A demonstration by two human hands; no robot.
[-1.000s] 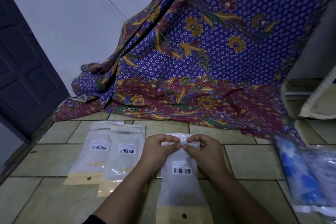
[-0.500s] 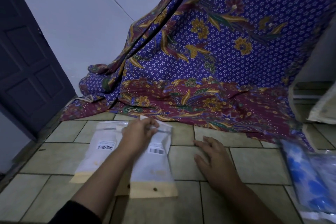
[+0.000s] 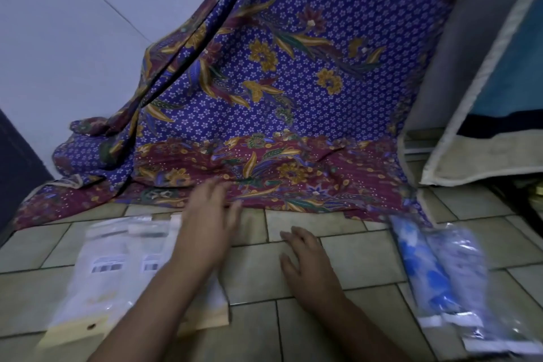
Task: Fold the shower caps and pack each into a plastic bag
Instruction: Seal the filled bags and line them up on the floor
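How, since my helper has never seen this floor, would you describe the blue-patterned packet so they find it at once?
Start at the purple batik cloth hanging ahead. On the tiled floor below its right corner lie two long packets side by side. Take the blue-and-white packet on the left; its neighbour is pale.

Two hands are in view: one left hand [image 3: 210,223] and one right hand [image 3: 305,264]. On the floor [image 3: 352,258] at the left lie what look like three white packed bags [image 3: 100,282], overlapping and blurred. Only two barcode labels [image 3: 107,268] and one punched hole [image 3: 92,325] show on them. At the right lie two long packets side by side: one blue-and-white packet [image 3: 423,270] and one pale packet [image 3: 461,267]. One patterned cloth [image 3: 293,97] hangs behind. One pale-edged panel [image 3: 484,156] leans at the right, and one dark door [image 3: 17,156] shows at the left edge.
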